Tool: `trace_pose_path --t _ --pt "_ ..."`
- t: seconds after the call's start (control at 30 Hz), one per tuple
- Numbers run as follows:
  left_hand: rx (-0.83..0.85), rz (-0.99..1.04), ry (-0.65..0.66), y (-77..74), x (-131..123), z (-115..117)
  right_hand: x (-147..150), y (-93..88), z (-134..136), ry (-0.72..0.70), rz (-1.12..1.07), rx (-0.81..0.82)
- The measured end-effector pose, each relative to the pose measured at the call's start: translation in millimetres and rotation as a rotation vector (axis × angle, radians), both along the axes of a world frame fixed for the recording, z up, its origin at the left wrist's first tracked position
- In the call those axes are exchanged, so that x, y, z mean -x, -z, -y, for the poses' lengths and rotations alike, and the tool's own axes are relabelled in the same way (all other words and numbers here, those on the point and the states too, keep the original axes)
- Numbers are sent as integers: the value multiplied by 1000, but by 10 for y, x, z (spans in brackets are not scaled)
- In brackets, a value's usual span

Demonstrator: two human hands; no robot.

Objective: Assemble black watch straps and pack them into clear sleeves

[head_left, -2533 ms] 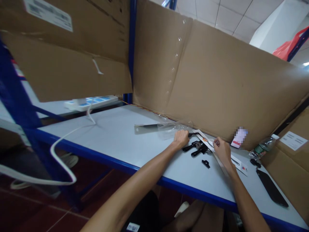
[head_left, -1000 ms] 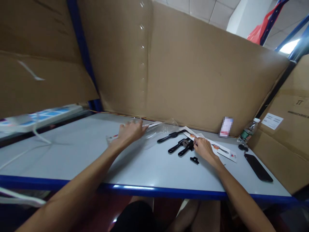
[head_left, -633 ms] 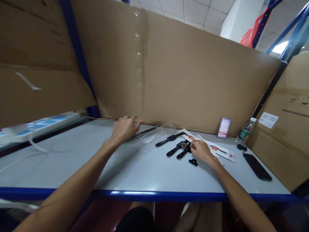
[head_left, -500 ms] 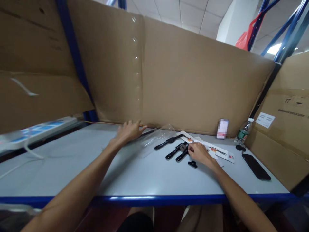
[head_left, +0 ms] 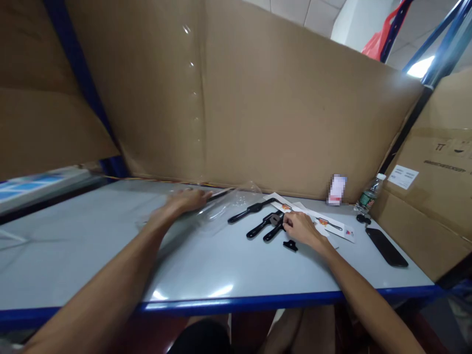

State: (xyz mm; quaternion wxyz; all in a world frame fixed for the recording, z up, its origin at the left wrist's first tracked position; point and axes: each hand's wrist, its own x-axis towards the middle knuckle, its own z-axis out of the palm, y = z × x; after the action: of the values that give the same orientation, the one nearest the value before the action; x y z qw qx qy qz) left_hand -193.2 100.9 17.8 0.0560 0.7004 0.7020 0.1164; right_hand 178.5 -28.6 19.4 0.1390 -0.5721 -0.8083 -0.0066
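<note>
Blurred by motion, my left hand is low over the back left of the table, beside clear plastic packaging; its fingers are smeared, and whether it holds anything is unclear. My right hand has its fingers bent together at the black-handled tools in the middle; what its fingertips grip is hidden. Another black tool with a bent end lies behind them. In front of the right hand is a small black part. Printed cards lie behind and to the right of that hand.
A black phone, small round black items and a water bottle are at the right. Large cardboard sheets stand behind the grey table. A white and blue power strip is at the far left.
The view has shifted a little. My left hand's spread fingers have lowered and become smeared beside the plastic. My right hand stays at the tools.
</note>
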Motion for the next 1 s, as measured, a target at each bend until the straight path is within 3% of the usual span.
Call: trace_pose_path --t 0.17,0.27,0.53,0.8,1.0 --pt "-112 -186 37 -71 -84 189 -11 -3 -7 6 -4 14" --pt "-153 -197 74 -57 -141 198 -20 -5 -11 5 -10 16" --pt "-45 -159 74 16 -201 270 -55 23 -53 16 -39 12" --pt "74 -120 -53 -52 -129 273 -72 33 -71 1 -52 -4" --pt "27 -62 -19 -16 -29 232 -64 33 -67 -3 -54 -14"
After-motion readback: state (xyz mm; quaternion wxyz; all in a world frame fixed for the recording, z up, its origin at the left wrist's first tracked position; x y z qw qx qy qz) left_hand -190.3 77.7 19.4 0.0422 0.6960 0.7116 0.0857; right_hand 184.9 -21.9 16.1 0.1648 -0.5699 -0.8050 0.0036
